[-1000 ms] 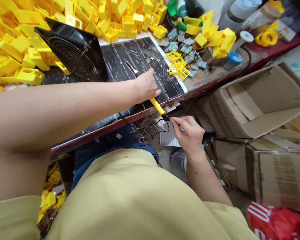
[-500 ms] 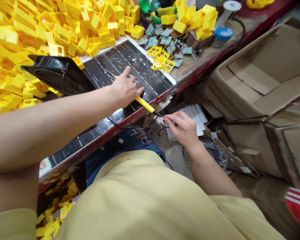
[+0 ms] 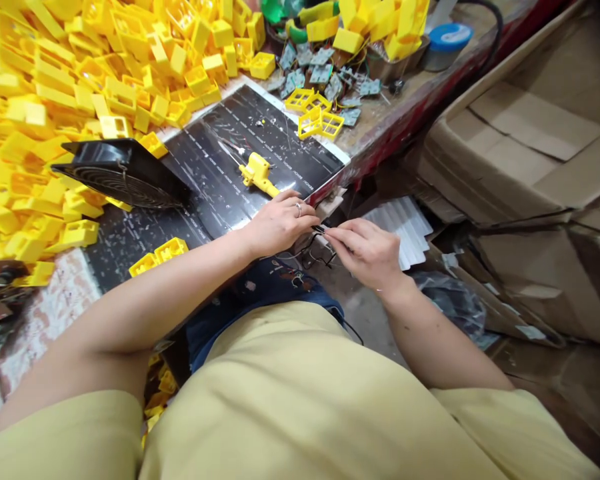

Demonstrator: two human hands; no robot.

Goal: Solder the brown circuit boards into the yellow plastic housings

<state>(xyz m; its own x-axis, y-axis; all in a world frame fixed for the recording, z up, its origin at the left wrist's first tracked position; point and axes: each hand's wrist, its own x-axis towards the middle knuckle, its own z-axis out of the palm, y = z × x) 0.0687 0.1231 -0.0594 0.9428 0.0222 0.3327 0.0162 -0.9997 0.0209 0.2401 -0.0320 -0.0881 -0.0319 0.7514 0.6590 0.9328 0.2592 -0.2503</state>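
Head view: the right hand [image 3: 367,250] makes a narrow pinch on a thin black piece [image 3: 319,229]. The nearer left hand [image 3: 284,223] covers the handle end of the yellow tool [image 3: 256,172]; its grip I cannot tell. Over the desk [image 3: 365,133], the tool points away, leftward.

This is a workshop, of the kind where small electric goods are assembled by hand. A large heap of yellow plastic parts [image 3: 115,93] covers the far left of the desk [image 3: 375,123], and to the right of it lie many small circuit boards [image 3: 321,73] with thin wires. A black fan [image 3: 130,167] is on a dark mat [image 3: 290,153] with scattered scraps. The yellow tool [image 3: 257,171] there is perhaps a soldering iron. Large cardboard boxes [image 3: 500,190] are stacked beside the desk.
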